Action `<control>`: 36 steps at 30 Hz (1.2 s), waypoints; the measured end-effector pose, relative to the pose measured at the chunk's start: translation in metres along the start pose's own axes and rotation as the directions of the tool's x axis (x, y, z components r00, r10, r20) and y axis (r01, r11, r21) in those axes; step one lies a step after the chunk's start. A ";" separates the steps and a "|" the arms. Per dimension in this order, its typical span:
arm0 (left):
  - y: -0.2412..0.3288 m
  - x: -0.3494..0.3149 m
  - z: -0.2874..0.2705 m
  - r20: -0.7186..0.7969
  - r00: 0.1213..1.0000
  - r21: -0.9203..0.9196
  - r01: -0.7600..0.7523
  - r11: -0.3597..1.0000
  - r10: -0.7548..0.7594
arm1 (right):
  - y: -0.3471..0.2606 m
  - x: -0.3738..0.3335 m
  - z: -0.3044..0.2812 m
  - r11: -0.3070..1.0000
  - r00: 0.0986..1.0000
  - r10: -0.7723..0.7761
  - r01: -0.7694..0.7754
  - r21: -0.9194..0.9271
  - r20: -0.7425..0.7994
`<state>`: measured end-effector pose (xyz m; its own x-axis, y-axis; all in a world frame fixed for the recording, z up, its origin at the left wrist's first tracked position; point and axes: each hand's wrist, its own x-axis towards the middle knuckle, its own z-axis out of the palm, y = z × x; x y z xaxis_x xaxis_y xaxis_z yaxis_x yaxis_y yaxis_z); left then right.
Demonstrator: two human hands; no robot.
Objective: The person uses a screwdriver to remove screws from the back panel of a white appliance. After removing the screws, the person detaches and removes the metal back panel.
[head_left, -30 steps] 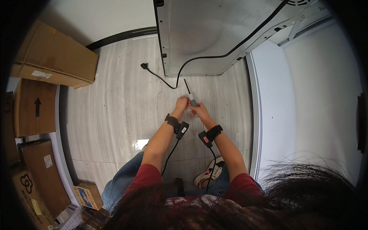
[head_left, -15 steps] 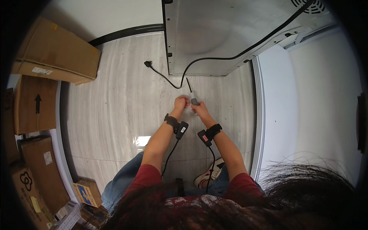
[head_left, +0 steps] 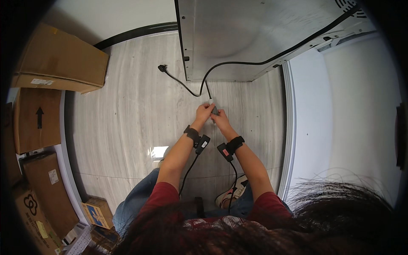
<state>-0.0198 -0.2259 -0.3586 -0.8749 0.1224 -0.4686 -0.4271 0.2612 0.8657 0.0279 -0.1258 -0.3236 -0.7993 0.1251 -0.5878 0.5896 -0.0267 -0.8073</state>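
Note:
Both my hands are together on a screwdriver (head_left: 214, 111) with a grey handle, a pale collar and a long thin dark shaft. My left hand (head_left: 204, 113) is closed, its fingers pinching the upper handle near the collar. Lower down, my right hand (head_left: 221, 120) has its fingers wrapped round the same handle. The shaft points away from me toward the bottom edge of a large grey metal appliance panel (head_left: 238, 42). Just left of the shaft, a black power cord (head_left: 238, 63) bends down across the panel. Its plug (head_left: 162, 68) is on the floor.
Cardboard boxes (head_left: 63, 59) are stacked along the left side, with a small box (head_left: 98, 213) near my left leg. A white wall (head_left: 361, 114) with a raised ledge runs along the right. Black straps (head_left: 236, 144) with cabled devices are round my wrists. Pale wood-patterned floor (head_left: 114, 114) lies between.
My left hand has moved up and right from beside the screwdriver and taken hold of its upper handle. My right hand still grips it. The view has shifted slightly.

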 end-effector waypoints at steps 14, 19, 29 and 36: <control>-0.008 0.002 0.003 -0.053 0.998 0.040 -0.033 0.999 0.035 | 0.007 0.003 0.002 1.000 1.000 -0.006 0.005 0.027 0.011; -0.005 0.000 0.005 -0.049 0.997 0.022 -0.053 0.998 0.054 | 0.011 0.006 -0.001 0.999 1.000 -0.016 0.015 0.037 0.017; -0.001 -0.001 0.008 -0.063 0.996 0.023 -0.055 0.998 0.056 | 0.018 0.013 -0.004 0.992 0.994 -0.100 0.095 -0.077 -0.055; -0.001 0.009 0.010 0.010 0.997 0.239 -0.079 0.968 0.079 | 0.014 0.008 -0.012 0.888 0.970 -0.233 0.186 -0.421 -0.062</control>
<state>-0.0254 -0.2149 -0.3655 -0.9036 0.1526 -0.4003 -0.2893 0.4719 0.8329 0.0311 -0.1131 -0.3395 -0.9059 0.1894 -0.3788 0.4235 0.4173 -0.8041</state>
